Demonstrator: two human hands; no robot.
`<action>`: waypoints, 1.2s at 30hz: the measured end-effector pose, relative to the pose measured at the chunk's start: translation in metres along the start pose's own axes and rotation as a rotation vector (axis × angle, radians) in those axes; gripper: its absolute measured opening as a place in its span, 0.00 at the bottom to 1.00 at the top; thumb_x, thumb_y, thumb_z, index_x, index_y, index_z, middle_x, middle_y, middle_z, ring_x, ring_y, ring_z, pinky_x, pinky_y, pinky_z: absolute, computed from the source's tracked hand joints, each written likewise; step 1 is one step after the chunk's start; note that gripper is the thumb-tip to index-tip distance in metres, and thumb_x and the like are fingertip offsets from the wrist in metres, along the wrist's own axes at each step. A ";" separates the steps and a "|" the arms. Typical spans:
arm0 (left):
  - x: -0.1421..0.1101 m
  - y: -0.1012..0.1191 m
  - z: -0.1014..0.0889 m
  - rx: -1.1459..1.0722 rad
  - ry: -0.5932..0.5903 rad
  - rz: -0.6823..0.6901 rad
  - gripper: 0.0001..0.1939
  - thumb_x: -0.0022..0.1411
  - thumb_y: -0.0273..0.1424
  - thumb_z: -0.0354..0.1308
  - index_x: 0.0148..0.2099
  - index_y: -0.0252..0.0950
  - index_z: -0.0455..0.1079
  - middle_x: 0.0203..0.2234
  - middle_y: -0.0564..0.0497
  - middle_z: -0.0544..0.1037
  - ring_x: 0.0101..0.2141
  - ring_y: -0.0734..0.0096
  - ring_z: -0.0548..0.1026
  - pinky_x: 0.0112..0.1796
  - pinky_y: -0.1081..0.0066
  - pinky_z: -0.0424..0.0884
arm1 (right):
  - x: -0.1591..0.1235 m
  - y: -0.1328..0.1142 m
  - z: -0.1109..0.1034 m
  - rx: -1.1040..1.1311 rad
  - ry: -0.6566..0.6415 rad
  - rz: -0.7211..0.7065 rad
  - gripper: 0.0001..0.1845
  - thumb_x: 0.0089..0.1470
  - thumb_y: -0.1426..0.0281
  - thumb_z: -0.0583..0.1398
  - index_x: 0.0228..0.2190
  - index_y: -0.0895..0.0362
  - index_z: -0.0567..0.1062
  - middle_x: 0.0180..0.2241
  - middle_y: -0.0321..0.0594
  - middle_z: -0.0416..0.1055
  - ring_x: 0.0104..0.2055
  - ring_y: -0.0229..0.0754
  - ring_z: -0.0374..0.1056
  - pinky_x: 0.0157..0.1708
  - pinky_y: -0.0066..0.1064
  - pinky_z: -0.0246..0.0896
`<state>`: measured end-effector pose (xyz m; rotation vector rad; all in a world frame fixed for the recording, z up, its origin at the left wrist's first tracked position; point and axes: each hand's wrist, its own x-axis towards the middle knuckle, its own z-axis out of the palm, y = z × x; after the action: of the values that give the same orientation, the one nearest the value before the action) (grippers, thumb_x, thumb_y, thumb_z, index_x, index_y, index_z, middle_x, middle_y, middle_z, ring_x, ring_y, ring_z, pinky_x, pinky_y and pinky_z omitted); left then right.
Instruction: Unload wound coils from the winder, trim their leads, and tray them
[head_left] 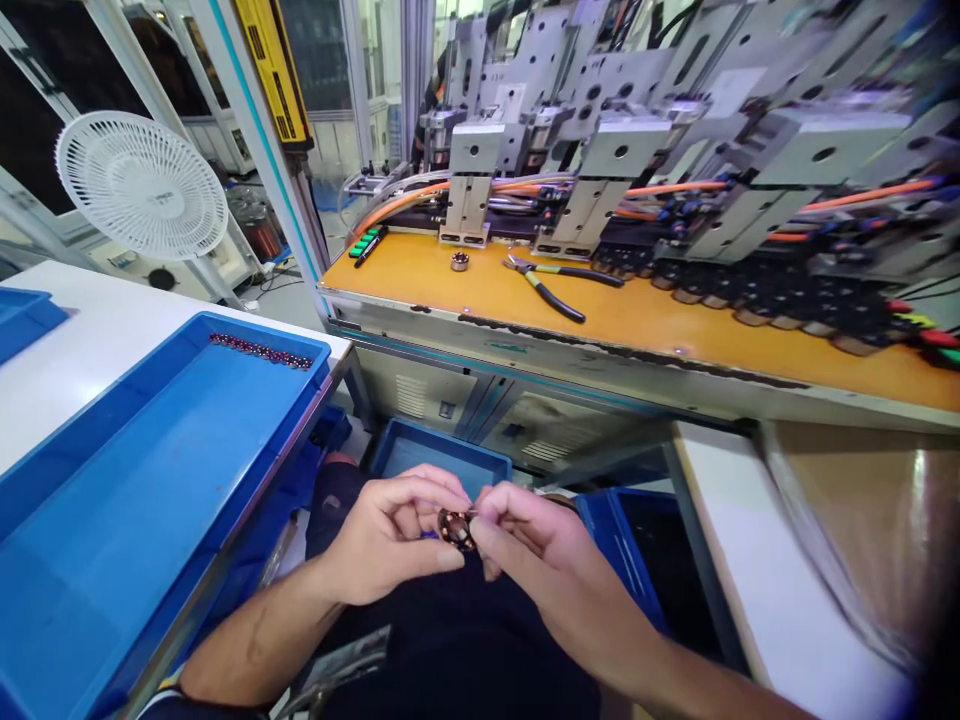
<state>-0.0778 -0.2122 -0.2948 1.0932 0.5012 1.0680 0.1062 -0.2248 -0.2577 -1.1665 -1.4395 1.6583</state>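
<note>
A small ring-shaped motor stator (456,529), dark with copper windings, is held over my lap. My left hand (386,535) grips it from the left, with the thumb below and fingers above and behind. At its right edge, my right hand (536,545) is closed, thumb and forefinger pinched together against the stator. Whether a wire end lies in that pinch is too small to make out. Another stator (460,262) sits on the orange bench top (420,285). To its right lie cutting pliers (551,283) with black and yellow handles, jaws pointing left.
A large blue tray (150,480) on the white table at left holds a row of stators (259,350) along its far end. Metal machine fixtures (581,200) stand behind the bench, with dark parts (750,285) lined up at right. A white fan (142,185) stands at back left.
</note>
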 end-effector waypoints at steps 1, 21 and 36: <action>0.000 -0.001 0.000 -0.004 0.008 -0.017 0.16 0.49 0.23 0.70 0.43 0.36 0.78 0.41 0.47 0.74 0.31 0.79 0.74 0.35 0.76 0.73 | 0.000 0.002 -0.002 -0.008 -0.011 -0.013 0.19 0.60 0.55 0.57 0.27 0.57 0.66 0.24 0.32 0.62 0.27 0.35 0.58 0.29 0.28 0.54; -0.002 0.011 -0.004 -0.130 -0.046 -0.297 0.17 0.47 0.26 0.72 0.42 0.32 0.78 0.35 0.45 0.80 0.30 0.74 0.78 0.34 0.76 0.75 | 0.006 -0.018 -0.037 -0.276 -0.087 -0.016 0.15 0.57 0.58 0.60 0.27 0.57 0.71 0.24 0.34 0.64 0.27 0.35 0.59 0.26 0.26 0.54; -0.008 0.008 -0.006 -0.160 0.045 -0.244 0.20 0.43 0.23 0.74 0.41 0.33 0.79 0.35 0.46 0.80 0.31 0.74 0.78 0.33 0.76 0.74 | 0.014 -0.025 -0.020 -0.369 -0.107 -0.080 0.17 0.62 0.59 0.55 0.26 0.56 0.68 0.26 0.34 0.64 0.30 0.35 0.59 0.28 0.27 0.53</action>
<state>-0.0891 -0.2156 -0.2913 0.8448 0.5598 0.9030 0.1165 -0.1994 -0.2359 -1.2085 -1.8932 1.4570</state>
